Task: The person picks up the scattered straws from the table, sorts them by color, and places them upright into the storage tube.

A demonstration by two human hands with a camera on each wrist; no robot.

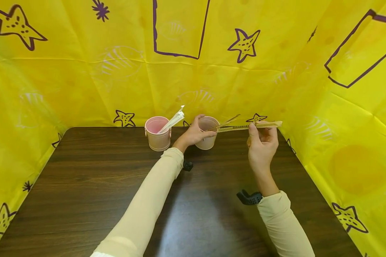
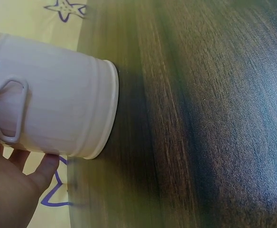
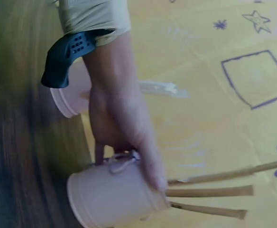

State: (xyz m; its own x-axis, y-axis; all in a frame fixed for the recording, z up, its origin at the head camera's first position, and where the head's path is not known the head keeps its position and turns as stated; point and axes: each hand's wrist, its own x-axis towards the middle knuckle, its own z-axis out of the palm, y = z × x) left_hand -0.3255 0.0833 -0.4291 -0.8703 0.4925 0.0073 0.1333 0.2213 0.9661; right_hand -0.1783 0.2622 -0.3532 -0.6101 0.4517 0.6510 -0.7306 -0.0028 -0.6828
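My left hand grips a small pale bucket near its rim, with the thumb at the front. In the left wrist view the same bucket shows a wire handle on its side and its base at the table. Several thin brown paper-wrapped straws stick out of its mouth. My right hand pinches another brown paper-wrapped straw between thumb and fingers. Dark print runs along its wrapper, and its left end overlaps the bucket's rim in the head view.
To the left a pink bucket holds white-wrapped straws leaning right. Both buckets are at the far edge of the dark wooden table. Behind and beside it hangs a yellow cloth with purple starfish drawings. A black camera sits on my right wrist.
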